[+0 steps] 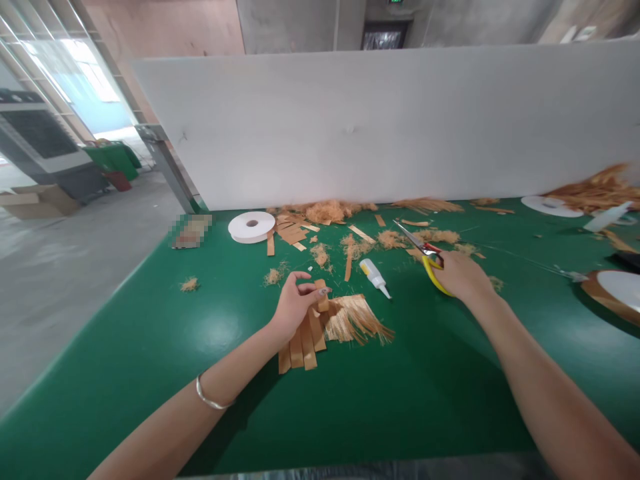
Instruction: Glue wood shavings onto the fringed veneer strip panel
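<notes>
My left hand (295, 303) pinches a short tan ribbon strip (323, 301) between thumb and fingers. Beneath it, several flat tan ribbon strips (303, 347) lie fanned out on the green table. To their right spreads a ribbon piece frayed into fringe (357, 319). My right hand (463, 275) is closed around the yellow handles of a pair of scissors (431, 257), whose blades point to the upper left; its fingers are partly hidden. A small white glue bottle (376, 277) lies between the two hands, its nozzle toward me.
Behind the hands are a white ribbon reel (251, 227), loose cut strips (290, 230) and heaps of tan fibre (327, 211). A white board (380, 127) stands along the table's back. At right are another reel (617, 290), a second bottle (607, 217) and a brown fibre bundle (600, 190).
</notes>
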Available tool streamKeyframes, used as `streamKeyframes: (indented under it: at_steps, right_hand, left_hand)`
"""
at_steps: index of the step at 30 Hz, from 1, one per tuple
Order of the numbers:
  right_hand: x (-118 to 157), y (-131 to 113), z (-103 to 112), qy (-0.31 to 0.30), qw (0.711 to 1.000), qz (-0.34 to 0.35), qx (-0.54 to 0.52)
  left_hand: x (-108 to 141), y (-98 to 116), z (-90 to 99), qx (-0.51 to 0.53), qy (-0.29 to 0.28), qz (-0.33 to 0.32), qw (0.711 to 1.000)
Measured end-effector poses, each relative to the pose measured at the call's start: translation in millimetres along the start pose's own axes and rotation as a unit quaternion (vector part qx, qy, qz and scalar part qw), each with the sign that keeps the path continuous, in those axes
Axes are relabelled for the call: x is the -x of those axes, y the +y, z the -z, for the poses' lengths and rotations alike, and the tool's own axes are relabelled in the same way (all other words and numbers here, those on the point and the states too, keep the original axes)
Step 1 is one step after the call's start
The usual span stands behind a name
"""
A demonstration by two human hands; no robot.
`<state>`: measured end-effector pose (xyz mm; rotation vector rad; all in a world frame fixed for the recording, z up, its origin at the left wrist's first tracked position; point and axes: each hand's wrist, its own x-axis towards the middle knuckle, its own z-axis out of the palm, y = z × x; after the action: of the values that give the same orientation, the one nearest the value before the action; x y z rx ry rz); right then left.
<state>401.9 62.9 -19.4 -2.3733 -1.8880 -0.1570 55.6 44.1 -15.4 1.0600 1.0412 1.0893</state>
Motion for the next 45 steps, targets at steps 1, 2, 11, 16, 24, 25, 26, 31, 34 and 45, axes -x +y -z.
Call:
streamKeyframes:
  at_steps: [1,2,11,16,24,25,26,31,34,45]
  right_hand:
    - [-1.8,5.6,-5.6,0.026,1.0,0.015,0.003]
    - [-2.9,10.1,-10.3,0.054,0.998,0.03,0.008]
    - [4.1,18.9,-12.5,0.121,0.992,0.013,0.032]
    - [4.1,17.5,-2.3,0.072,0.997,0.0,-0.014]
    - [2.3,14.6,5.0,-0.016,0.996,-0.079,-0.042]
    - [2.5,15.9,4.9,-0.005,0.997,-0.073,-0.037]
    - [2.7,17.4,5.6,0.001,0.997,-0.067,-0.031]
    - [7.5,4.9,23.4,0.09,0.991,-0.029,-0.098]
    - [20.8,-34.8,39.7,0.142,0.963,0.065,-0.219]
    - [68.6,-151.1,46.2,-0.028,0.874,0.378,-0.304]
  left_hand:
    - [0.1,0.3,0.0,0.0,-0.001,0.002,1.0]
    - [0.0,0.2,0.2,0.001,-0.003,0.004,1.0]
    - [-0.3,-1.5,1.6,-0.008,-0.022,0.006,1.0]
    - [1.0,0.7,0.8,-0.013,-0.016,0.016,1.0]
    - [0.9,0.0,0.5,-0.036,-0.032,0.007,0.999]
    - [1.5,0.8,0.0,-0.052,-0.03,0.007,0.998]
    - [2.2,1.6,-0.5,-0.07,-0.026,0.006,0.997]
    - [5.4,2.9,-1.4,-0.092,-0.044,-0.007,0.995]
    - [8.1,2.3,-2.5,-0.072,-0.074,-0.004,0.995]
    - [9.9,-8.7,-2.4,-0.048,-0.152,0.011,0.987]
